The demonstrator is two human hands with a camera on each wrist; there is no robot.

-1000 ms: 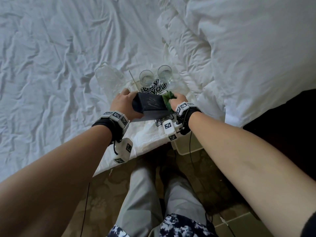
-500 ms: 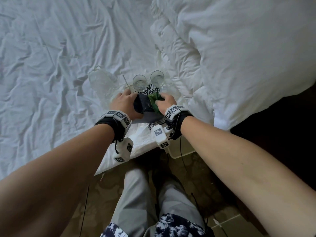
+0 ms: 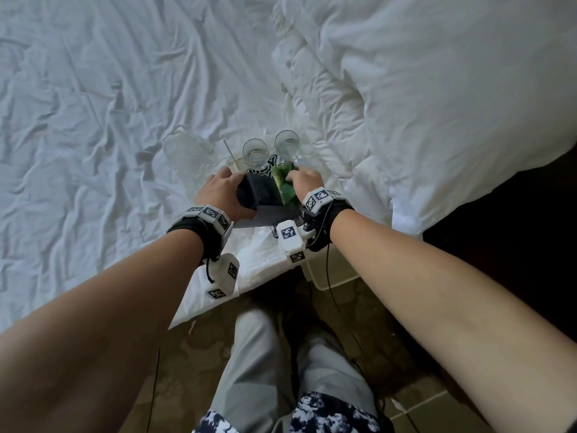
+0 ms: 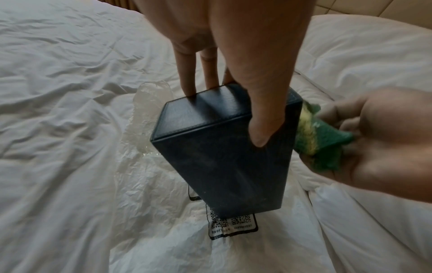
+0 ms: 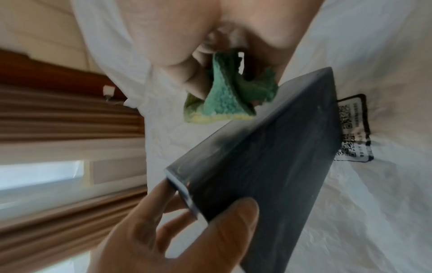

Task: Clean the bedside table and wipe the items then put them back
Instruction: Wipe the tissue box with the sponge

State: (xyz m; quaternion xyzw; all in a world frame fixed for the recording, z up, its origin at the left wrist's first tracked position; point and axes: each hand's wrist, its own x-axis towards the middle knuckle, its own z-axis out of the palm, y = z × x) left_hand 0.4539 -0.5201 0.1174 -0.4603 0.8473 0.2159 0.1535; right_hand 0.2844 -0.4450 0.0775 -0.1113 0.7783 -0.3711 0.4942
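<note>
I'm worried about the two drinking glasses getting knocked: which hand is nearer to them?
Right. The right hand, wiping with the green cloth, sits just below the glasses. The left hand, gripping the dark box, is lower and further left.

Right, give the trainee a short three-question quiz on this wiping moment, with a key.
1. True or false: the left hand grips the dark box.
2. What does the right hand press against the box? A) green cloth B) paper towel C) brush
3. How many drinking glasses stand on the bed beyond the box?

Key: 1 true. 2 A, the green cloth. 3 two: one glass and a second glass.
</note>
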